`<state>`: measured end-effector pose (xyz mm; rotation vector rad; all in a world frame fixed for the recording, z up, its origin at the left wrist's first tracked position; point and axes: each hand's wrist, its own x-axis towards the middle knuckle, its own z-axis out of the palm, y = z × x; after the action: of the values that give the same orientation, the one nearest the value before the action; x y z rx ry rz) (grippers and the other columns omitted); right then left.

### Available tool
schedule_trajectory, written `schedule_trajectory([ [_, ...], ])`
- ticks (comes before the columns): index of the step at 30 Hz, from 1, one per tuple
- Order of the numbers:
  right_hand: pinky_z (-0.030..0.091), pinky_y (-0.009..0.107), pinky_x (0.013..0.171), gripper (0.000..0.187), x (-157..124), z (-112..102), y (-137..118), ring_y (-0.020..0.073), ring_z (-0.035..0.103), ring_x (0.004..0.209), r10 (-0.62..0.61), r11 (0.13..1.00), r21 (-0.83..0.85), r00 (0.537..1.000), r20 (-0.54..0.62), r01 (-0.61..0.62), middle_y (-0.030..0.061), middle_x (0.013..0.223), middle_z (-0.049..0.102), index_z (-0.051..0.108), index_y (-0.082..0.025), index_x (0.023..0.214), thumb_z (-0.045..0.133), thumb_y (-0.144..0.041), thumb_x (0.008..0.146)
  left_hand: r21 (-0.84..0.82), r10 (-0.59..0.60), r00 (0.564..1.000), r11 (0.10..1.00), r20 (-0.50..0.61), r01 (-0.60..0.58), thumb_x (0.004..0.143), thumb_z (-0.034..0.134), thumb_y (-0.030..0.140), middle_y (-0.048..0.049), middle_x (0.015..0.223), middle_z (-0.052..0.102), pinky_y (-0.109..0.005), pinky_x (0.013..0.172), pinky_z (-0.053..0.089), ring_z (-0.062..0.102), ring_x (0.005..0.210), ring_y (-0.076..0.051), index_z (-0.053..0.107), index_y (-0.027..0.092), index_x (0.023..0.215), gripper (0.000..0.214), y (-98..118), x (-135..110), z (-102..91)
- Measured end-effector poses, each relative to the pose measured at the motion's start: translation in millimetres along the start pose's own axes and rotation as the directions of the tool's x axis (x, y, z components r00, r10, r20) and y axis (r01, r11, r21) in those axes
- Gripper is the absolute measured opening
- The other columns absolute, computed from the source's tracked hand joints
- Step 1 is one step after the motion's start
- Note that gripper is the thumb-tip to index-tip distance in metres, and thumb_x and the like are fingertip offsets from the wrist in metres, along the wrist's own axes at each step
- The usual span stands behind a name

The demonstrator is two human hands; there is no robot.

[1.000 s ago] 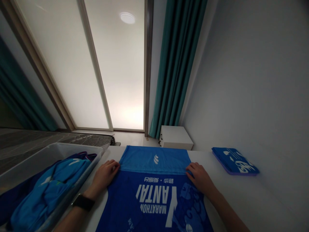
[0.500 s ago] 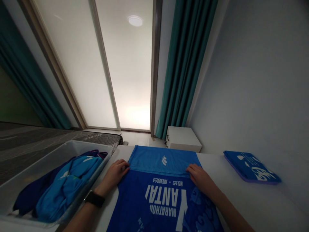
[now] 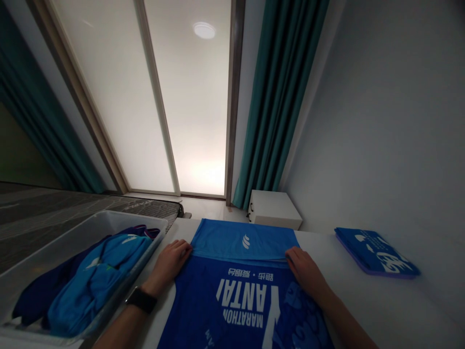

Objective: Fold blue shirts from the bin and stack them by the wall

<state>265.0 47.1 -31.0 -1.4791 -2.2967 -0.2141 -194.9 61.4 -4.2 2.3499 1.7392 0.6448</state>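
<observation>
A blue marathon shirt point(image 3: 198, 295) lies upside down to me on the white table, white lettering facing up. Its far end is turned over toward me, forming a lighter blue band point(image 3: 218, 237) with a small white logo. My left hand point(image 3: 173, 261) has its fingers closed at the left end of the band's near edge, and a dark watch is on that wrist. At the right end of the same edge, my right hand point(image 3: 307, 271) pinches the cloth. The near part of the shirt runs out of view at the bottom.
Left of the shirt stands a clear plastic bin point(image 3: 109, 218) with blue and navy clothes point(image 3: 90, 276) inside. A folded blue garment point(image 3: 376, 252) lies at the table's right. Beyond the table are a white cabinet point(image 3: 274, 208), teal curtains point(image 3: 279, 106) and frosted sliding doors point(image 3: 196, 116).
My right hand has shifted slightly to the right along the band's edge, and a narrow gap shows under the edge there. My left hand stays nearly in place.
</observation>
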Motion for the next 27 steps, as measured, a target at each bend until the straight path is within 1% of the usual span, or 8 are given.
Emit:
schedule_trajectory([
  [4,0.042,0.034,0.076,0.016,-5,-2,9,0.022,0.056,0.084,0.05,0.998,-0.032,0.999,0.013,-0.05,0.0054,0.089,0.06,0.055,-0.022,0.087,0.043,-0.011,0.088,-0.034,0.046,0.999,0.998,0.018,-0.045,0.092,0.048,0.033,-0.007,0.094,0.068,-0.035,0.082,0.044,0.061,0.09,-0.024,0.067,0.023,0.089,0.022,-6,0,0.3],
  [9,0.041,0.035,0.077,0.016,-11,-7,13,0.0225,0.055,0.085,0.113,0.993,-0.021,0.994,-0.004,-0.113,0.0057,0.091,0.06,0.053,-0.023,0.087,0.044,-0.01,0.084,0.0,0.051,0.999,0.999,0.016,-0.051,0.093,0.046,0.034,-0.007,0.095,0.068,-0.035,0.083,0.043,0.061,0.09,-0.024,0.067,0.023,0.09,0.024,-8,-1,1.5],
  [14,0.042,0.036,0.078,0.016,-17,-14,14,0.023,0.055,0.086,0.115,0.993,0.024,0.993,-0.018,-0.114,0.0061,0.091,0.059,0.052,-0.023,0.087,0.044,-0.01,0.084,0.019,0.023,0.999,1.0,-0.022,-0.023,0.093,0.042,0.037,-0.0072,0.088,0.067,-0.036,0.079,0.043,0.061,0.084,-0.024,0.064,0.022,0.087,0.028,-7,-1,1.8],
  [18,0.044,0.036,0.075,0.016,-25,-10,22,0.023,0.056,0.083,0.143,0.987,0.081,0.989,-0.032,-0.14,0.0062,0.087,0.059,0.052,-0.023,0.085,0.041,-0.012,0.084,0.018,0.04,0.999,0.999,-0.006,-0.04,0.09,0.044,0.033,-0.0063,0.083,0.065,-0.035,0.076,0.043,0.06,0.081,-0.024,0.06,0.022,0.081,0.022,-6,-1,-1.8],
  [22,0.047,0.036,0.078,0.016,-31,-6,28,0.023,0.058,0.083,0.186,0.968,0.181,0.981,-0.058,-0.173,0.0071,0.088,0.06,0.053,-0.023,0.087,0.04,-0.013,0.085,-0.019,0.069,0.998,0.997,0.01,-0.069,0.089,0.044,0.03,-0.0056,0.084,0.065,-0.033,0.075,0.042,0.059,0.081,-0.023,0.059,0.022,0.08,0.019,-8,-1,-3.2],
  [27,0.048,0.034,0.076,0.014,-32,-17,24,0.0221,0.057,0.082,0.205,0.954,0.225,0.979,-0.016,-0.196,0.0064,0.086,0.058,0.05,-0.023,0.079,0.042,-0.012,0.082,-0.011,0.073,0.997,0.997,0.006,-0.073,0.09,0.042,0.031,-0.0058,0.085,0.064,-0.033,0.075,0.042,0.058,0.079,-0.022,0.059,0.021,0.081,0.022,-10,-1,-1.2],
])
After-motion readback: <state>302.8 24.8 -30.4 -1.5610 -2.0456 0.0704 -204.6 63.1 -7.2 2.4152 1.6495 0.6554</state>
